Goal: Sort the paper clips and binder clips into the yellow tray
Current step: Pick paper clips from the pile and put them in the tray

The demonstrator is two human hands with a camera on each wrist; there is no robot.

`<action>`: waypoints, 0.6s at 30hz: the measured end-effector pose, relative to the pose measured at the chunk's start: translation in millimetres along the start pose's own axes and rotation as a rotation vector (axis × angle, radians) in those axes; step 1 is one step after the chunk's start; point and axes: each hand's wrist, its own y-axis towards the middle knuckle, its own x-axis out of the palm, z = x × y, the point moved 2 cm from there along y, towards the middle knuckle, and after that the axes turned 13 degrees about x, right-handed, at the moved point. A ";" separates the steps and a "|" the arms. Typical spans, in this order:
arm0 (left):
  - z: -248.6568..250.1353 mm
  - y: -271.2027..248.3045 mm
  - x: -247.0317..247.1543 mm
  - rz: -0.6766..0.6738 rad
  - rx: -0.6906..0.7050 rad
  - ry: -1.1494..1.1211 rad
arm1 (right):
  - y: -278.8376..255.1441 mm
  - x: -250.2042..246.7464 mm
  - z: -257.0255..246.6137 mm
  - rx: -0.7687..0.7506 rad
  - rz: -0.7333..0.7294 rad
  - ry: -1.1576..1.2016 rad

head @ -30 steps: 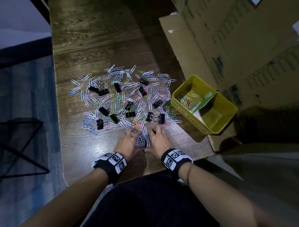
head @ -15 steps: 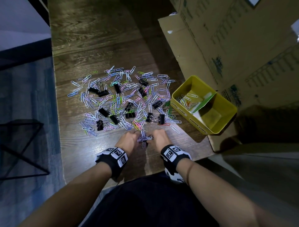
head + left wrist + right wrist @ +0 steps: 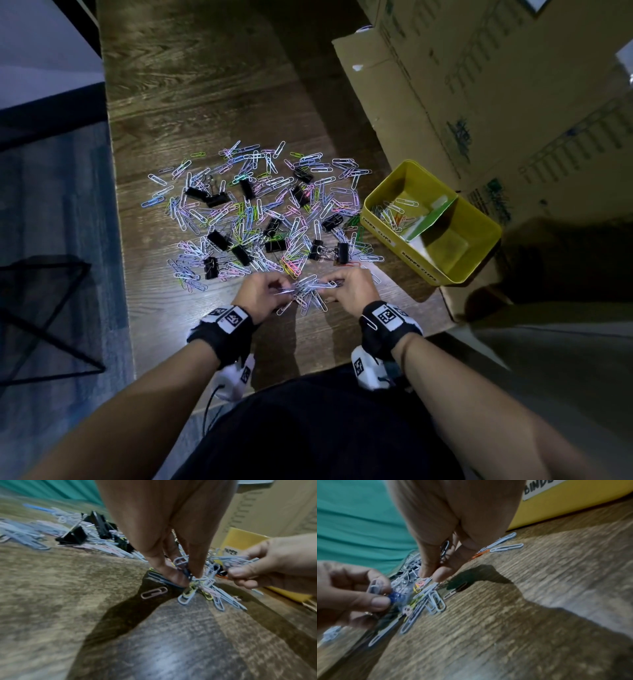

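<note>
**On the wooden table: clips, tray and two hands**

Near the table's (image 3: 191,89) front edge, at centre, lies a small bunch of paper clips (image 3: 308,294), mostly pale blue and white with a few yellow and pink ones. Both hands are on it.

Left hand (image 3: 262,294): fingers curled downward, thumb and fingertips pinching clips at the left side of the bunch; in the left wrist view the fingertips (image 3: 178,577) press the clips against the wood.

Right hand (image 3: 349,287): fingers curled, thumb and forefinger pinching several clips at the right side of the bunch, lifted slightly off the table.

Loose single paper clip (image 3: 154,592): flat on the wood, just left of the bunch.

Main spread of paper clips (image 3: 253,212): many colours, scattered across the table's middle, beyond the hands. Black binder clips (image 3: 274,245) lie mixed among them, about a dozen, well apart from one another.

Yellow tray (image 3: 479,246): right of the spread, at the table's right edge, with a green divider (image 3: 433,219) across it. The far compartment holds a few paper clips (image 3: 394,210); the near compartment shows only a pale card. White labels sit on its left wall.

Cardboard boxes (image 3: 479,85): far right, behind the tray.

Black wristbands (image 3: 222,325) with square printed markers: one on each wrist.
</note>
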 end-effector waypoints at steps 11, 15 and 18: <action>63.7 25.3 -43.1 0.043 -0.038 -0.516 | -42.4 -58.9 -23.7 -0.100 0.063 0.504; 120.3 69.6 -36.3 -0.025 0.116 -0.525 | -59.8 -93.8 -38.5 -0.195 0.189 0.725; 156.8 107.1 -13.5 -0.045 0.180 -0.464 | -57.1 -120.2 -41.4 -0.229 0.310 0.771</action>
